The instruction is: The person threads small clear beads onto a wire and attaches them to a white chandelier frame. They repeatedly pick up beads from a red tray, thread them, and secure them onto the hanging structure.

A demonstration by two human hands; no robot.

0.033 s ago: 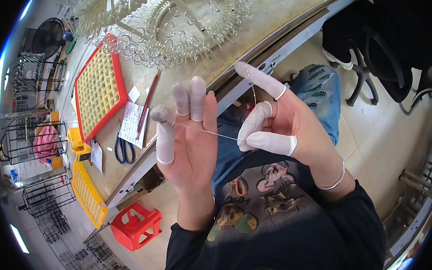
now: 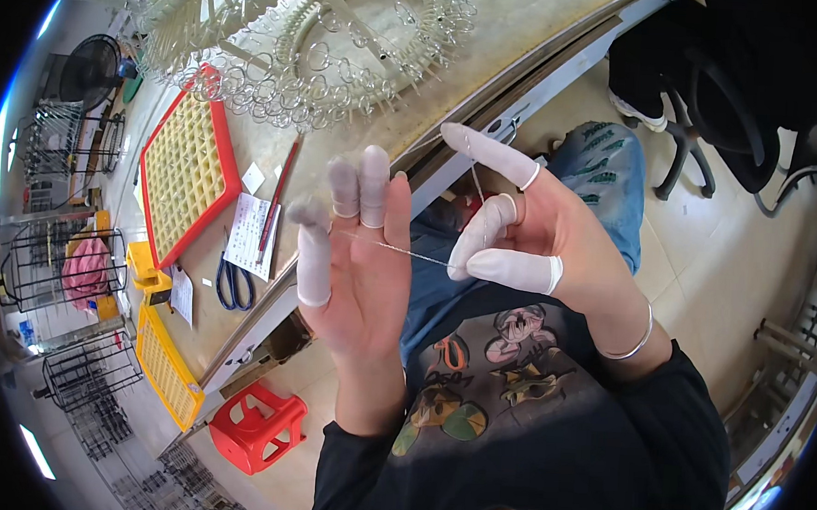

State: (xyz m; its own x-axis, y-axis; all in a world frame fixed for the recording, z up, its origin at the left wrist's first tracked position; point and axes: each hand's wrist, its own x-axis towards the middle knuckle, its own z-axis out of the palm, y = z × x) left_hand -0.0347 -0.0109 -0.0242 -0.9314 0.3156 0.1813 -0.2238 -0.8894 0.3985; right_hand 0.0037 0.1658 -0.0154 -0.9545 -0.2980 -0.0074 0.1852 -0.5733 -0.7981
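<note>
A fine silver-coloured chain (image 2: 400, 249) stretches between my two hands in front of my chest. My left hand (image 2: 361, 271) has its palm turned up, with thumb and index tip pressed together at the chain's left end. Its other fingers stand raised and apart. My right hand (image 2: 549, 225) pinches the chain between its thumb and a bent finger. From that pinch the chain goes up to the outstretched right index finger (image 2: 492, 156). White finger cots cover several fingertips on both hands. What lies inside the left pinch is too small to make out.
On the bench stand a pale round rack (image 2: 381, 78) hung with many metal rings, a red-framed tray (image 2: 231, 167), blue-handled scissors (image 2: 235, 283), a paper slip (image 2: 247, 228), a dark red pen (image 2: 280, 193) and a yellow tray (image 2: 170, 363). A red stool (image 2: 256, 427) is below the bench edge.
My right index fingertip has shifted slightly left and down, and the chain over it with it. My left thumb and index tip have moved a little; both pinches stay in place.
</note>
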